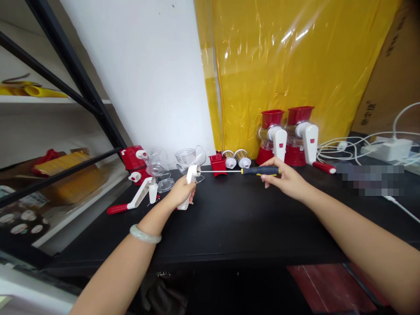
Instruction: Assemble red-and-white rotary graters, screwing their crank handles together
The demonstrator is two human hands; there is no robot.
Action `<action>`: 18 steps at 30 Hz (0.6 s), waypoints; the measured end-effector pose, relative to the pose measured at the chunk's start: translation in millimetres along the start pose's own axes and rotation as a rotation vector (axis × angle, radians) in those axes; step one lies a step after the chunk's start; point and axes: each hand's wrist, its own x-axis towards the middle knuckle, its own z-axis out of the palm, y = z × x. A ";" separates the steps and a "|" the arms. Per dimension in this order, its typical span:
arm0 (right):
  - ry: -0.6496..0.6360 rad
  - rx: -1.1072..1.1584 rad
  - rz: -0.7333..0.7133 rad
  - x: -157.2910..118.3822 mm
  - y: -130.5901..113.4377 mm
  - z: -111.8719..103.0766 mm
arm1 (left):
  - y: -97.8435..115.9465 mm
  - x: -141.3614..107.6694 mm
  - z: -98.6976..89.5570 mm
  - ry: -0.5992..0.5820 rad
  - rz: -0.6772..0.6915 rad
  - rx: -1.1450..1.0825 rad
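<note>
My left hand (pixel 182 192), below a pale bangle, is closed around a white crank handle (pixel 191 174) and holds it above the black tabletop. In my right hand (pixel 278 175) is a screwdriver (pixel 260 170) with a black and yellow grip, lying level. Its long shaft points left and its tip reaches the round opening at the top of the crank; whether it touches a screw inside is hidden. Behind my left hand stands a clear plastic grater body (pixel 187 156). A red food pusher (pixel 218 164) and two drum graters (pixel 243 158) lie behind the shaft.
At left are red bases (pixel 134 164), clear parts and another crank with a red grip (pixel 117 209). Two assembled rotary graters (pixel 300 135) stand at the back right. White cables (pixel 341 146) and a power strip (pixel 389 149) lie farther right. A black shelf frame (pixel 75 65) rises at left.
</note>
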 end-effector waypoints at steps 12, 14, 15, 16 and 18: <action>0.124 0.095 -0.044 1.9 0.3 3.8 | -4.1 1.9 1.1 -0.030 -0.008 -0.017; 0.121 -0.039 0.044 0.4 -4.1 0.5 | -4.4 0.9 2.6 -0.041 -0.007 0.009; 0.134 -0.095 0.094 -0.2 -5.5 -1.1 | -4.3 0.2 3.5 -0.054 -0.008 0.026; 0.148 -0.135 0.138 -0.5 -5.9 -2.2 | -4.0 -0.5 4.4 -0.070 -0.009 0.042; 0.160 -0.126 0.171 0.0 -3.7 -2.3 | -3.3 -1.2 5.2 -0.084 -0.013 0.054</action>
